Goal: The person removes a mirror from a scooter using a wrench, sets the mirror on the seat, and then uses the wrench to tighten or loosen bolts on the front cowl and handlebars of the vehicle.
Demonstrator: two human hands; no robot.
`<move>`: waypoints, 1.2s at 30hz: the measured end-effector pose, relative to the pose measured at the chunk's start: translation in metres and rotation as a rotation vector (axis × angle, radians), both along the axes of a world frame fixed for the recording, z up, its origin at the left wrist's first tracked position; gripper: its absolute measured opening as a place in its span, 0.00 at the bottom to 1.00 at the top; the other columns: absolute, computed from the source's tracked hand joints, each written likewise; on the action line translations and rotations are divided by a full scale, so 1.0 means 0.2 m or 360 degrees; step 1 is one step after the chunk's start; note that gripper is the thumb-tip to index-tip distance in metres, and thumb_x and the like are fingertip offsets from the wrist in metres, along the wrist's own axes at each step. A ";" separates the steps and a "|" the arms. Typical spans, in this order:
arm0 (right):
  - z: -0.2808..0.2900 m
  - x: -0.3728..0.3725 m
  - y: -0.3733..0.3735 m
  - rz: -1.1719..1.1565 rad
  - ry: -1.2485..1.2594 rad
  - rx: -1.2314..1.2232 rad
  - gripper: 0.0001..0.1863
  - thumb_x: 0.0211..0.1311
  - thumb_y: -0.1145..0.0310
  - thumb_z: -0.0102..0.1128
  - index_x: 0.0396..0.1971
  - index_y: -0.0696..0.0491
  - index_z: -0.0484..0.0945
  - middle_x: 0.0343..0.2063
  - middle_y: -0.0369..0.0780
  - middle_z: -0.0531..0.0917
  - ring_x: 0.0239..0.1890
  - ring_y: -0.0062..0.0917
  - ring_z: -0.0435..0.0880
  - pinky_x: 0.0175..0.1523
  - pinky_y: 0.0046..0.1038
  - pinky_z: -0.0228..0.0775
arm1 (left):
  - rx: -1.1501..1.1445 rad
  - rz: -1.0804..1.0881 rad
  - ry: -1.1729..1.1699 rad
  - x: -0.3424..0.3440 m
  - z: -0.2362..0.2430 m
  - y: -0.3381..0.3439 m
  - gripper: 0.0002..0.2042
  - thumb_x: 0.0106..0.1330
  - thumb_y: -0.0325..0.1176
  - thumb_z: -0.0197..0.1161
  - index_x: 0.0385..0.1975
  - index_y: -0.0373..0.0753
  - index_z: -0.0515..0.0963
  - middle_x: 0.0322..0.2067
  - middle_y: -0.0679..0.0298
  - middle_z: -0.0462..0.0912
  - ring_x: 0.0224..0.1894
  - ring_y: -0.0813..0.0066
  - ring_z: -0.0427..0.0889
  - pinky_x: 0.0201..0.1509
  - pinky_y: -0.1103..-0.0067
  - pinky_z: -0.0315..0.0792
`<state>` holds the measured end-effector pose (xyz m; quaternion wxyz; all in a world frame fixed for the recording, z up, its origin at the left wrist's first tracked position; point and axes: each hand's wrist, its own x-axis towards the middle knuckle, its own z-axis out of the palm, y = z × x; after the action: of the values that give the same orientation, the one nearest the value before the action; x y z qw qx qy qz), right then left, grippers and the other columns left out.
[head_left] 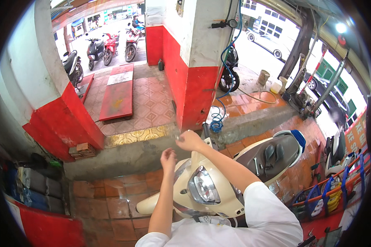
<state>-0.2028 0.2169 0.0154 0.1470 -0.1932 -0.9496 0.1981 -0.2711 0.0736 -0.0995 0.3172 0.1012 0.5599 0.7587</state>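
Note:
A cream scooter [187,191] stands in front of me, its clear headlight [204,187] below my arms. My right hand [189,141] is raised over the handlebar area near a black handle grip [205,131]. Its fingers are pinched together, and a small blurred greyish thing shows at their tips. My left hand [168,159] hovers just left of the scooter's front, its fingers loosely bent and apart with nothing visible in them. On the dark seat [251,158] lie a wrench [256,166] and two black mirrors [269,152], all apart from my hands.
Beyond the scooter runs a raised concrete step [111,158], with a red-and-white pillar [198,82] standing at it. A coiled blue air hose [217,121] hangs beside the pillar. A red ramp [117,94] lies farther back. At right stands a rack [334,189] of bottles.

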 end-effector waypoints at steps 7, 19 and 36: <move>0.09 0.70 0.07 0.0235 0.0444 -0.0748 0.20 0.60 0.64 0.58 0.15 0.61 0.68 0.15 0.45 0.73 0.25 0.35 0.76 0.35 0.36 0.71 | -0.0114 0.0200 -0.0079 -0.08 0.13 -0.08 0.10 0.67 0.28 0.56 0.47 0.41 0.74 0.38 0.70 0.80 0.35 0.82 0.77 0.34 0.83 0.72; 0.13 0.67 0.42 -0.0062 0.1694 -0.2824 0.18 0.68 0.59 0.47 0.17 0.45 0.61 0.10 0.28 0.53 0.11 0.15 0.48 0.22 0.22 0.48 | 0.0006 -0.0540 0.1282 0.26 0.27 0.18 0.21 0.64 0.31 0.63 0.57 0.36 0.74 0.47 0.58 0.83 0.43 0.68 0.83 0.42 0.71 0.77; 0.30 0.39 0.40 -0.0518 0.1657 -0.2659 0.09 0.67 0.65 0.52 0.28 0.43 0.62 0.11 0.24 0.53 0.10 0.11 0.49 0.16 0.20 0.38 | 0.0140 -0.0479 0.1956 0.30 0.46 0.38 0.09 0.60 0.26 0.63 0.38 0.32 0.82 0.38 0.51 0.85 0.42 0.52 0.83 0.47 0.66 0.75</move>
<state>-0.1254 0.2975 0.0749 0.3872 -0.2514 -0.2846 0.8401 -0.2120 0.1505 -0.0066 0.0367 0.6090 0.5877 0.5315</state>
